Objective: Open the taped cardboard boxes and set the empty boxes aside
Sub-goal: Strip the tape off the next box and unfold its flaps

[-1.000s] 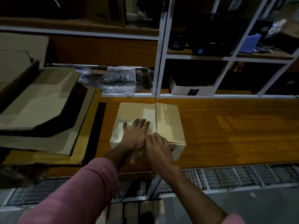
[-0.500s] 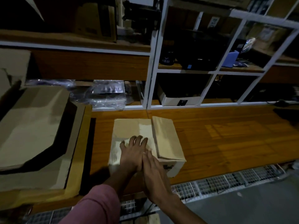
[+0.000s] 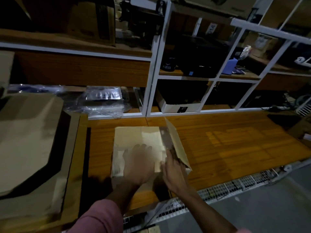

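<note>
The left hand lay flat, fingers straight, pressing the left flap of the cardboard box. The right hand had its fingers hooked under the raised right flap at the centre seam. The box sat on the wooden shelf, near its front edge. It appeared light; the stiff flap edge offered the best grip.

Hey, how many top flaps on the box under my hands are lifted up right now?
1. The right flap of the cardboard box tilts up, with the right hand at its near edge. The left flap lies flat under the left hand. Inner flaps may be hidden.
</note>
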A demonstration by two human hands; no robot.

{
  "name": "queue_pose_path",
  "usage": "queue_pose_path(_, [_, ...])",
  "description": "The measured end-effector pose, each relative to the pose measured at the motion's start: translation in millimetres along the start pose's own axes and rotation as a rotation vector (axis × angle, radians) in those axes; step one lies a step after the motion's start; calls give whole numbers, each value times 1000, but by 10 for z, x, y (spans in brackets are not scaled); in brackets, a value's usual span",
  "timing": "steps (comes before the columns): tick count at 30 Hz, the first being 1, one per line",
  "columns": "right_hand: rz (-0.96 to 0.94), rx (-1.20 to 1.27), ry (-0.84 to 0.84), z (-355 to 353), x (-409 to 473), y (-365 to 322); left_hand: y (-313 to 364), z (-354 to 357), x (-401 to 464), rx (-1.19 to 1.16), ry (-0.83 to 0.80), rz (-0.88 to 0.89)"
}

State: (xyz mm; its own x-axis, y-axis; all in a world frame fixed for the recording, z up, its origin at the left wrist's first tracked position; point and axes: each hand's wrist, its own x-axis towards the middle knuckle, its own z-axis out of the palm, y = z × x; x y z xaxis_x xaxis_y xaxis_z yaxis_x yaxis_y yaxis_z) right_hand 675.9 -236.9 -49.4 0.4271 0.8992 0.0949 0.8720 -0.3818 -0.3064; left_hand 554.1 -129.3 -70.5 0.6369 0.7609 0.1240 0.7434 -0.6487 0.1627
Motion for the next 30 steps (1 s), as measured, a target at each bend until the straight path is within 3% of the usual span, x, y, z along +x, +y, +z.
queue_pose_path(6, [34,-109,180,-5,267,310,-48,29,33,18,18,2])
queue_pose_path(18, [262,132,82,35,597,914,91,49,248,26,29,24])
queue_pose_path(23, [459,410,-75,40,765,1081,139,7,313,64,-8,11])
queue_pose_path(30, [426,423,41,90,900,1197,128,51,411,101,-14,26])
